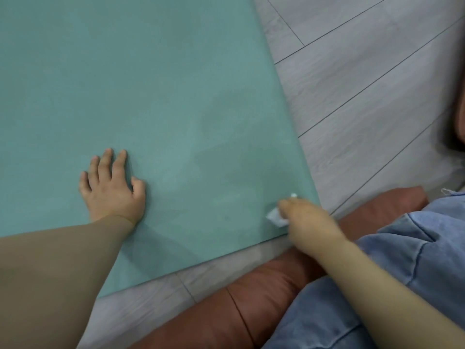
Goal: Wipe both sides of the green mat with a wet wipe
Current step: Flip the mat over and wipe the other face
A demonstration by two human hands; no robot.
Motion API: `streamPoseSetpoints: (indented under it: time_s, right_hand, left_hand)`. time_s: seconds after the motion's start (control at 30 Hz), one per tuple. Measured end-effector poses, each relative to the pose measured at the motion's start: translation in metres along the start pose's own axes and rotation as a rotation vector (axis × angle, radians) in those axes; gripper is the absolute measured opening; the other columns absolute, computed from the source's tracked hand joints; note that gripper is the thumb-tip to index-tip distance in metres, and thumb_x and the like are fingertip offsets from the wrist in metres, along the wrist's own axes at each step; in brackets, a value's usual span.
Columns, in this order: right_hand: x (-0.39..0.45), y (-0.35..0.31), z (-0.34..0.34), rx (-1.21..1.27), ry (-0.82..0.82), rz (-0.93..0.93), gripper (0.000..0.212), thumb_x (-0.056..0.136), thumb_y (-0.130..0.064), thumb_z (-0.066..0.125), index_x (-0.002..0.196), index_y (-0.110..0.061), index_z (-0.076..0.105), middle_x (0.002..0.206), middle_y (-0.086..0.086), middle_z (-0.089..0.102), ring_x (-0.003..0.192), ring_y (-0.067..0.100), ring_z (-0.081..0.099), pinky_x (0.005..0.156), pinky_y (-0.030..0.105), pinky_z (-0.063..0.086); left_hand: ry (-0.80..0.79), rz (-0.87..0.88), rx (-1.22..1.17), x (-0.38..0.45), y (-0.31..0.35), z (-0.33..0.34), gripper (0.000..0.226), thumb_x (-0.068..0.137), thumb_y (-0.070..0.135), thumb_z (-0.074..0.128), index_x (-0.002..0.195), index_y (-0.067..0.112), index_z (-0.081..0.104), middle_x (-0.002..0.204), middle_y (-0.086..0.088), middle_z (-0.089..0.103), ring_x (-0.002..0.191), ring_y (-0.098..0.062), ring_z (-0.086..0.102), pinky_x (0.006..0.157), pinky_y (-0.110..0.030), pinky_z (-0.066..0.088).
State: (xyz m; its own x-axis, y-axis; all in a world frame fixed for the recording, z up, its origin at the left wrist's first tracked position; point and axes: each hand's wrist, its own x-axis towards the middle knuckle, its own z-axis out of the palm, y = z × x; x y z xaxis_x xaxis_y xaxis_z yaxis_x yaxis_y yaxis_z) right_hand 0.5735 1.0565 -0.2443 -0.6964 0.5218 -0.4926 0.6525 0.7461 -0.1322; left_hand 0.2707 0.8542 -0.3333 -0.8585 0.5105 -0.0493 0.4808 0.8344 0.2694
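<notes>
- I see my right hand at the lower right of the frame, fingers curled around a small white wet wipe, which it holds bunched against the mat's surface.
- The wipe pokes out on the left side of that hand, and a small white bit also shows just above the knuckles; the hand is blurred, so I cannot tell the finger positions more finely.
- That hand sits right at the near right corner of the green mat, close to both its right edge and its near edge.
- My left hand lies at the lower left of centre, palm down on the mat, fingers spread and nearly straight, thumb tucked in slightly; it holds nothing and presses flat.
- The two hands are well apart, with bare mat between them.
- Darker, damp-looking patches show on the mat between the hands and above the right hand.
- The mat fills the upper left and centre of the frame, lying flat on a grey plank floor.
- The floor shows at the upper right and in a strip along the mat's near edge.
- At the lower right, a brown leather cushion rests on the floor just beside the mat's near edge.
- Blue denim clothing covers the lower right corner, over the cushion.
</notes>
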Motion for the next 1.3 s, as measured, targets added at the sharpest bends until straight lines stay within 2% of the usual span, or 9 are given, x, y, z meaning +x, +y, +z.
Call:
streamPoseSetpoints:
  time_s: [0.13, 0.37, 0.5, 0.67, 0.83, 1.0, 1.1, 1.23, 1.3]
  right_hand:
    - [-0.011, 0.03, -0.013, -0.171, -0.005, 0.291, 0.022, 0.083, -0.007, 0.05, 0.105, -0.01, 0.047, 0.107, 0.011, 0.059, 0.094, 0.033, 0.061, 0.063, 0.032, 0.035]
    - [-0.009, -0.058, 0.021, 0.089, -0.27, -0.468, 0.017, 0.085, -0.006, 0.053, 0.099, -0.015, 0.052, 0.104, 0.006, 0.055, 0.095, 0.027, 0.053, 0.068, 0.035, 0.037]
    - [0.002, -0.016, 0.015, -0.069, -0.188, -0.6, 0.022, 0.068, -0.006, 0.063, 0.085, -0.018, 0.055, 0.085, 0.003, 0.06, 0.077, 0.026, 0.062, 0.055, 0.033, 0.048]
    - [0.025, 0.038, -0.013, -0.191, -0.017, -0.414, 0.049, 0.045, -0.012, 0.08, 0.075, -0.025, 0.044, 0.07, -0.005, 0.053, 0.057, 0.018, 0.058, 0.039, 0.024, 0.038]
    - [0.02, -0.021, 0.016, -0.189, -0.189, -0.982, 0.016, 0.084, -0.024, 0.053, 0.099, -0.025, 0.057, 0.096, -0.007, 0.059, 0.089, 0.013, 0.06, 0.068, 0.024, 0.053]
    - [0.09, -0.067, 0.001, -0.123, -0.106, -1.28, 0.015, 0.096, -0.023, 0.049, 0.086, -0.016, 0.058, 0.085, 0.003, 0.055, 0.076, 0.021, 0.052, 0.061, 0.033, 0.045]
    - [0.189, -0.081, -0.045, -0.08, 0.145, -1.109, 0.023, 0.089, -0.017, 0.042, 0.081, -0.006, 0.06, 0.081, 0.014, 0.057, 0.068, 0.03, 0.056, 0.057, 0.035, 0.044]
    - [0.292, -0.079, -0.105, 0.013, 0.288, -0.298, 0.027, 0.086, -0.004, 0.057, 0.112, -0.003, 0.052, 0.114, 0.021, 0.052, 0.097, 0.038, 0.055, 0.075, 0.042, 0.041]
    - [0.293, -0.09, -0.099, 0.094, 0.306, -0.163, 0.028, 0.085, -0.002, 0.057, 0.113, -0.002, 0.053, 0.113, 0.022, 0.053, 0.095, 0.038, 0.057, 0.074, 0.04, 0.042]
  left_hand:
    - [-0.007, 0.001, -0.006, 0.0, 0.0, 0.0, 0.069, 0.082, 0.038, 0.035, 0.148, 0.022, 0.039, 0.16, -0.006, 0.029, 0.149, -0.027, 0.018, 0.121, -0.049, 0.005]
    - [-0.017, 0.001, -0.003, 0.0, 0.0, -0.001, 0.069, 0.082, 0.039, 0.035, 0.149, 0.023, 0.039, 0.16, -0.006, 0.029, 0.149, -0.026, 0.017, 0.121, -0.048, 0.005]
    - [-0.015, 0.0, 0.003, 0.0, 0.0, -0.002, 0.068, 0.083, 0.038, 0.035, 0.149, 0.022, 0.039, 0.16, -0.006, 0.029, 0.149, -0.025, 0.017, 0.121, -0.047, 0.004]
    - [-0.041, -0.01, 0.021, 0.001, 0.001, -0.002, 0.069, 0.083, 0.039, 0.035, 0.15, 0.024, 0.038, 0.16, -0.005, 0.029, 0.149, -0.026, 0.017, 0.122, -0.046, 0.004]
    - [-0.032, -0.006, 0.042, 0.001, 0.002, -0.003, 0.068, 0.082, 0.039, 0.038, 0.148, 0.023, 0.041, 0.158, -0.006, 0.033, 0.148, -0.027, 0.021, 0.121, -0.045, 0.008]
    - [-0.028, -0.002, 0.063, 0.002, 0.002, -0.002, 0.069, 0.081, 0.039, 0.037, 0.148, 0.021, 0.042, 0.157, -0.007, 0.036, 0.147, -0.029, 0.024, 0.12, -0.046, 0.01]
    - [-0.018, 0.006, 0.063, 0.002, 0.002, -0.003, 0.068, 0.082, 0.039, 0.037, 0.147, 0.02, 0.043, 0.156, -0.008, 0.037, 0.146, -0.03, 0.025, 0.119, -0.046, 0.01]
    - [-0.016, 0.005, 0.07, 0.002, 0.003, -0.003, 0.067, 0.082, 0.038, 0.037, 0.146, 0.02, 0.044, 0.155, -0.009, 0.039, 0.145, -0.031, 0.027, 0.119, -0.047, 0.012]
    - [-0.02, 0.001, 0.081, 0.002, 0.003, -0.004, 0.067, 0.082, 0.038, 0.037, 0.146, 0.019, 0.044, 0.155, -0.009, 0.039, 0.145, -0.032, 0.028, 0.119, -0.049, 0.013]
